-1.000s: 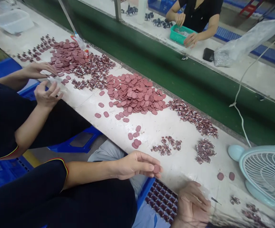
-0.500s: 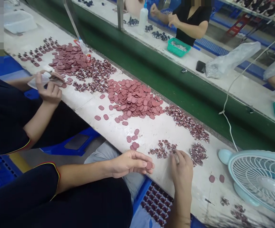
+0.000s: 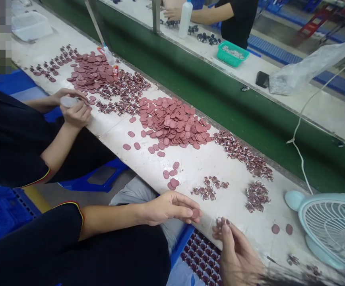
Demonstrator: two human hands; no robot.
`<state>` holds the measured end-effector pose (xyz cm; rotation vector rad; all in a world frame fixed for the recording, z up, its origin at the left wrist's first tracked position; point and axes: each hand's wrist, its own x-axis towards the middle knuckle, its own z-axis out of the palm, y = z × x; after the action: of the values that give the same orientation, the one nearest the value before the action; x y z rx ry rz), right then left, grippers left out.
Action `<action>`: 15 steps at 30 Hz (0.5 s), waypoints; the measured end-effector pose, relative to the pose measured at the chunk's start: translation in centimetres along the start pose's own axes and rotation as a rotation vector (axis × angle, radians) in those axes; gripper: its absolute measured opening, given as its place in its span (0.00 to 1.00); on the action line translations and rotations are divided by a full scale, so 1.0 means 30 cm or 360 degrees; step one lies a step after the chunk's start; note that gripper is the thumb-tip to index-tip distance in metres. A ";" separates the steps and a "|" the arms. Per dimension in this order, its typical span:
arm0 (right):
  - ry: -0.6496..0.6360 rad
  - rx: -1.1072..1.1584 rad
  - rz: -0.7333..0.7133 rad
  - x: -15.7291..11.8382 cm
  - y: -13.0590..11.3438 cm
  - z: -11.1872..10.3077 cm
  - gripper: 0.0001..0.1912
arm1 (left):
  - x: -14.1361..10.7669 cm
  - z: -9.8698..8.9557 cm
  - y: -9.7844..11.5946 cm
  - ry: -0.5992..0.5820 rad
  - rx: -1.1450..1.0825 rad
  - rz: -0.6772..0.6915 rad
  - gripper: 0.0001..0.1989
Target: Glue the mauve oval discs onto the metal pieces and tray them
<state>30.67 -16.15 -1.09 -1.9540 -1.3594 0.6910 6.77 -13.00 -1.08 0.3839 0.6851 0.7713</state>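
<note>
My left hand (image 3: 172,207) is held over the table's near edge, its thumb and fingers pinching a reddish oval disc (image 3: 195,213). To its right, my right hand (image 3: 239,252) grips a small brown part with shiny metal bits (image 3: 222,222) between thumb and fingertips. A gap separates the two hands. Beyond them lies a loose cluster of similar small parts (image 3: 208,187), with another small heap (image 3: 256,196) farther right. A few reddish discs (image 3: 173,183) rest on the white tabletop past my left hand.
A large pile of reddish discs (image 3: 175,123) covers the table's middle. A light blue fan (image 3: 339,234) stands at right. Below the edge sits a tray of finished-looking pieces (image 3: 200,258). At left, a co-worker's hands (image 3: 75,109) hold a whitish bottle. A green channel (image 3: 172,75) runs behind.
My right hand has drawn back from the cluster of small parts toward the near edge, now with one part in its fingers. My left hand still holds the disc.
</note>
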 end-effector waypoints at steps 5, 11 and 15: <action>0.0112 0.0593 0.0413 -0.169 -0.138 0.054 0.16 | 0.007 0.009 -0.033 -0.0095 0.0124 0.0031 0.25; 0.0046 0.0693 0.0385 -0.156 -0.160 0.066 0.15 | 0.019 0.010 -0.057 -0.0156 0.0093 0.0012 0.26; 0.0022 0.0610 0.0388 -0.151 -0.158 0.058 0.17 | 0.023 0.013 -0.071 -0.0076 0.0018 0.0027 0.24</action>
<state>25.07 -18.88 1.64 -1.8182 -0.9051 0.9715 8.49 -13.93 -2.25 0.4180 0.6423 0.7723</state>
